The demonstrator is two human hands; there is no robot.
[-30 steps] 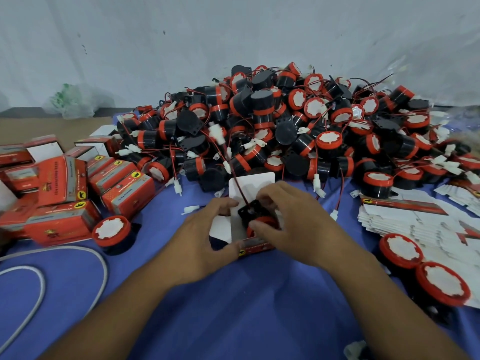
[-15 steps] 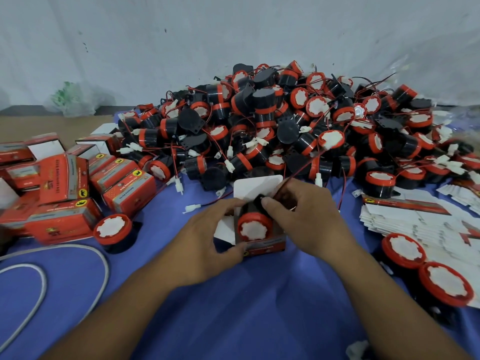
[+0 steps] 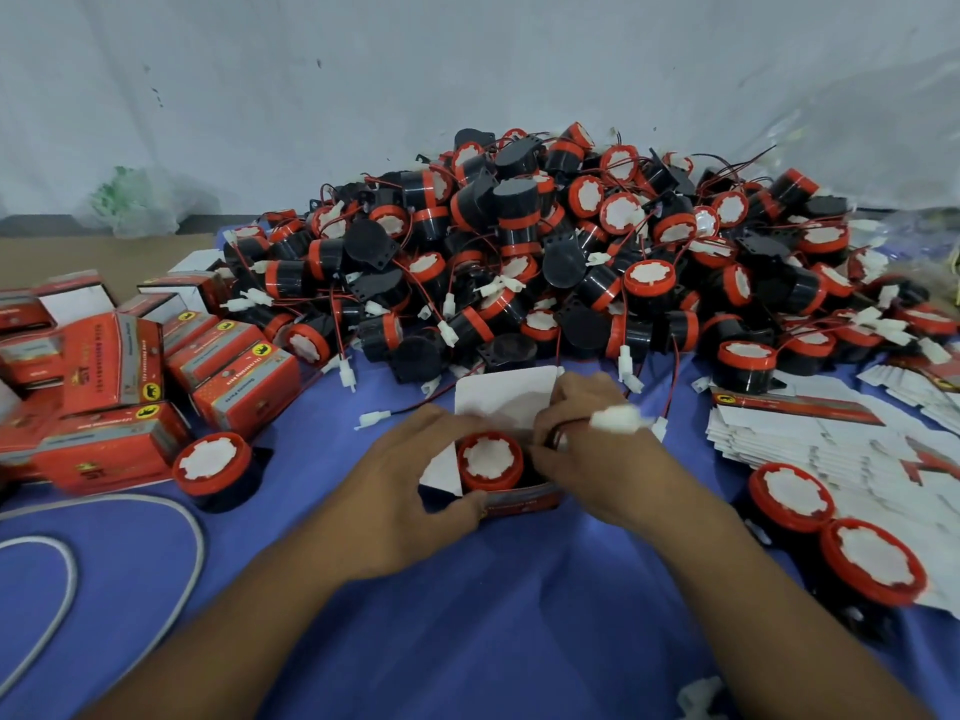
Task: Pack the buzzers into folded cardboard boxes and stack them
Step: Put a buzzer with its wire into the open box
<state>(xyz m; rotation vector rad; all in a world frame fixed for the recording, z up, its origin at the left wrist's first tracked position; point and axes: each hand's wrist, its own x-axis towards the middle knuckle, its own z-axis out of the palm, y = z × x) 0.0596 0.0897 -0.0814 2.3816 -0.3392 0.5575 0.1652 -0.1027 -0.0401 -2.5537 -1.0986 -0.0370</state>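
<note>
Red cardboard is sitting in the grip of my left hand [image 3: 410, 485]. The small open red cardboard box [image 3: 522, 504] is standing on the blue cloth [image 3: 467, 615] right in front of me. My fingers are curling round its left side and my thumb is pressing on its front edge, just as half a second ago.

The round black buzzer with the red cap and white face [image 3: 491, 459] is sitting inside the box, face up. A second ago it was showing its black body as I was lowering it; by half a second ago it was already sitting face up in the box.

My right hand [image 3: 597, 459] is curling over the right side of the box, with its fingertips pinching a loop of the buzzer's thin red and black wire [image 3: 558, 432] beside the cap. Half a second ago that wire was stretching away toward the heap. Now it is bunching at the box, and its white plastic plug [image 3: 615, 419] is showing as a blur across the back of my right hand.

The box's white top flap [image 3: 506, 394] is still standing open behind the buzzer.

The big heap of loose red and black buzzers [image 3: 545, 262] is lying beyond my hands. The closed red boxes [image 3: 124, 376] are lying piled on the left, with one loose buzzer [image 3: 213, 465] just beside them. The flat unfolded white cartons [image 3: 831, 449] are lying fanned out on the right. None of these is looking any different from before.
</note>
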